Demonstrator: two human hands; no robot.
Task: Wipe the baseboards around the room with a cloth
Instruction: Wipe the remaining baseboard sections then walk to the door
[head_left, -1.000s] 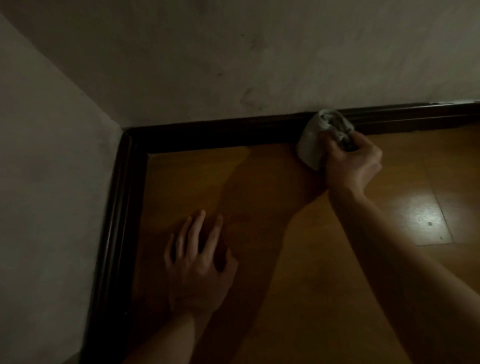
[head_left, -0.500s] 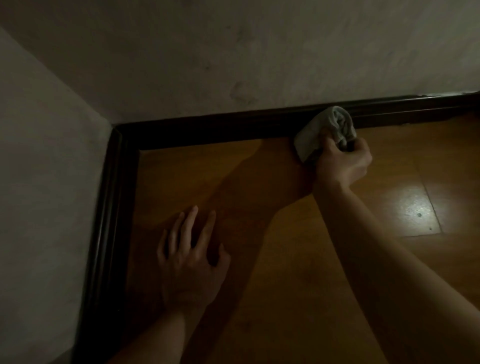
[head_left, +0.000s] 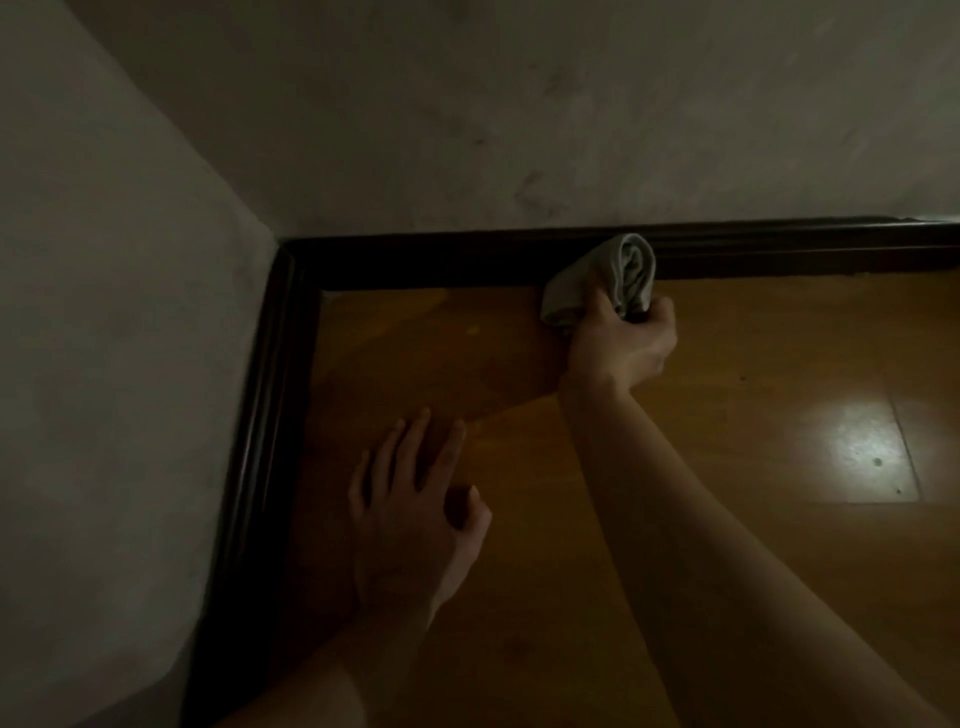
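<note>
A dark wooden baseboard runs along the far wall and turns at the corner down the left wall. My right hand grips a bunched grey cloth and holds it against the far baseboard, right of the corner. My left hand rests flat on the floor with its fingers spread, a little in from the left baseboard.
The floor is glossy orange-brown wood with a bright light reflection at the right. Pale plaster walls meet in a corner at the upper left. The room is dim.
My right hand has slid the cloth a little left along the far baseboard, toward the corner. My left hand has stayed planted on the floor.
</note>
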